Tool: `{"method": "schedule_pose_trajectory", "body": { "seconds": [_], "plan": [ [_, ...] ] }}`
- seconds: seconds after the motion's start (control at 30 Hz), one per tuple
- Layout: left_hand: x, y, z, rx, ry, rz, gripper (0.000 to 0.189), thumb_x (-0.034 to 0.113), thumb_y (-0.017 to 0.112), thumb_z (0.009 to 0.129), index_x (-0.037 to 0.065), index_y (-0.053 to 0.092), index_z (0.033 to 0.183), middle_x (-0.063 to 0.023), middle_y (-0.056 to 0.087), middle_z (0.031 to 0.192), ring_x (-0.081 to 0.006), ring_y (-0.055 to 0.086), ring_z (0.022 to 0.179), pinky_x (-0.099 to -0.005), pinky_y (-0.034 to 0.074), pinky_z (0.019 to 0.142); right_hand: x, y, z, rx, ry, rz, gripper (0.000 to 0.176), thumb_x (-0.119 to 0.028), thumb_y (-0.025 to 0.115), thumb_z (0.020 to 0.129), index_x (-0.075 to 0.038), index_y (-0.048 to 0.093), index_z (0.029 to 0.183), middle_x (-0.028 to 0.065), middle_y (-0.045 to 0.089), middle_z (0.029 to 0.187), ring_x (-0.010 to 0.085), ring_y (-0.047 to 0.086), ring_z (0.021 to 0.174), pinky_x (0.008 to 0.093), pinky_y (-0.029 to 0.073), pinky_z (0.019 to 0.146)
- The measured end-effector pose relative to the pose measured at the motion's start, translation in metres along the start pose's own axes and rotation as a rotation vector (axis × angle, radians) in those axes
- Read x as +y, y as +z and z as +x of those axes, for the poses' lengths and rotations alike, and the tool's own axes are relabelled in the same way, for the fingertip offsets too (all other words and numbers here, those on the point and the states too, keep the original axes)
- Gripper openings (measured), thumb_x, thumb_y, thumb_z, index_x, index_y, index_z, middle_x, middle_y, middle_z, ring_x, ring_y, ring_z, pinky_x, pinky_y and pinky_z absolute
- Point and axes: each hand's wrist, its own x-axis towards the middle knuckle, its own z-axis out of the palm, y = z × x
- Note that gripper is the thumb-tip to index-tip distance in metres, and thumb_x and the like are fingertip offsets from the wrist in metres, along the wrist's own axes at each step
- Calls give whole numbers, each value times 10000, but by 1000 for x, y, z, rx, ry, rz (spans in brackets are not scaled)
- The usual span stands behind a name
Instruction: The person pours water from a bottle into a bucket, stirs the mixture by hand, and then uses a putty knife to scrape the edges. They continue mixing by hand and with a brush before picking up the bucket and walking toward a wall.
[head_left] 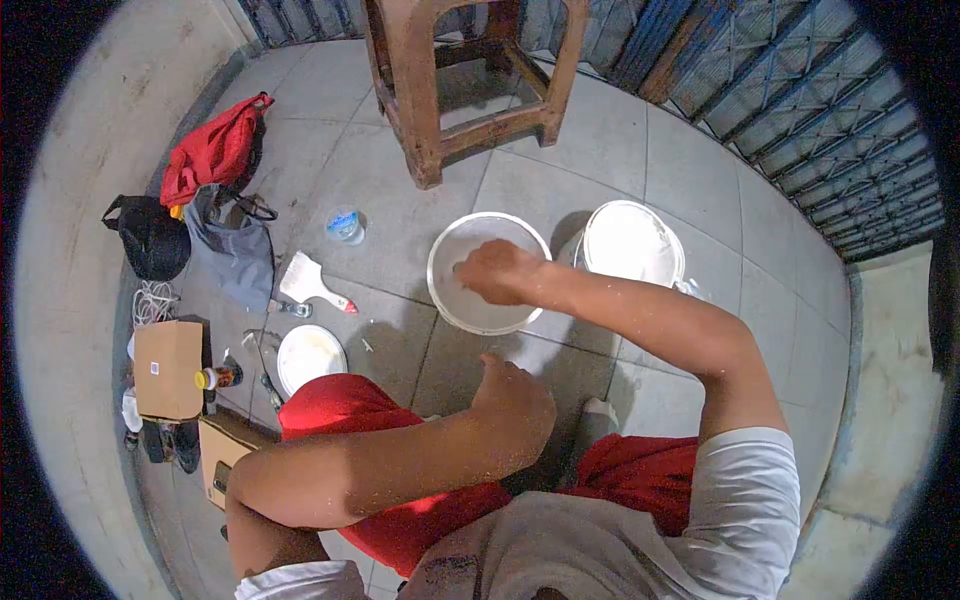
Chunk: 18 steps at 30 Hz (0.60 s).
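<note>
Shirt (560, 545) right up close, right hand (500, 272) curls tight over the bucket (440, 306), left hand (515, 405) at its six o'clock, fingers I can't tell

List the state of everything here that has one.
White bucket, open, upright
White container beside it, upright, cover unclear
Stool, standing
Brush, lying flat
Bottle, yellow cap on
Cable, loosely coiled
Plastic cup, on floor, seal unclear
White disc, lying flat
Red bag, crumpled
Right hand, at bucket's mouth, grip hidden
Left hand, grip unclear
</note>
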Motion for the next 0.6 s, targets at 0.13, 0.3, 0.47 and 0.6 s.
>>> {"method": "schedule_pose_trajectory", "body": {
  "seconds": [0.13,0.3,0.47,0.6],
  "plan": [
    [0,-6,-4,-10,-21,-26,337,226,582,827,7,672,1067,-202,648,1091,-356,617,1037,-615,387,928,-11,-6,-6,-332,-10,120,129,-135,627,783,-25,664,840,188,670,810,331,661,849,436,521,698],
    [-1,11,2,56,1,3,337,228,583,822,5,671,1059,-203,652,1073,-353,619,1029,-612,390,924,9,-26,-21,-239,33,-15,121,-148,655,734,-33,686,754,166,677,810,326,660,837,436,525,711],
    [0,10,4,46,-16,-27,342,232,584,823,7,669,1065,-198,652,1079,-350,618,1032,-604,389,929,18,-7,0,12,23,-76,126,-85,602,719,-62,714,773,170,692,830,322,680,812,442,544,674],
    [1,3,-1,45,9,16,329,232,582,823,11,672,1049,-194,652,1076,-342,618,1032,-595,391,926,-4,-14,1,-100,68,-117,127,-68,598,715,-62,713,770,162,695,824,330,681,776,448,543,664]
  ]
}}
